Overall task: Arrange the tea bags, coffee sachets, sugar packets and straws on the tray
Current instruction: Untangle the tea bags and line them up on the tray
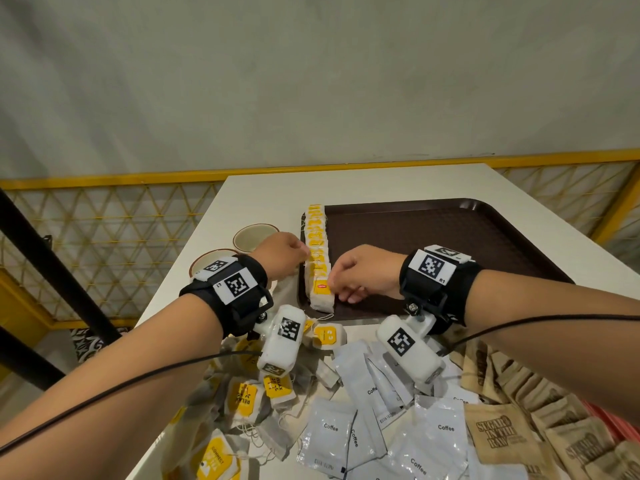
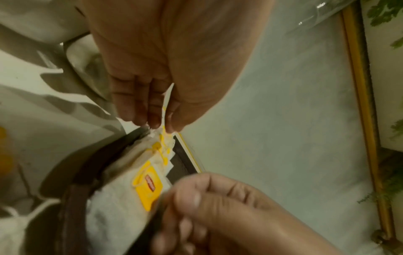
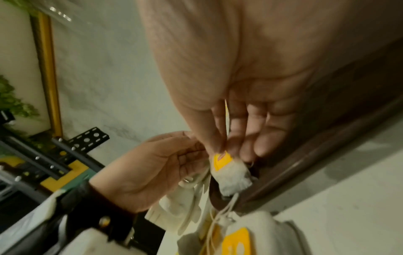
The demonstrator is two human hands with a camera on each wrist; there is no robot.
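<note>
While the brown tray (image 1: 450,237) on the white surface (image 1: 263,192) carries one row of tea bags (image 1: 317,251) along its left edge at frame centre, left hand (image 1: 282,252) and right hand (image 1: 367,271) each pinch a tag there. Judged light, soft, tearable; hold tags or edges.

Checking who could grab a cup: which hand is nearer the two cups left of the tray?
Left. The left hand is at the tea bag row's left side, beside the cups; the right hand is over the tray, across the row.
</note>
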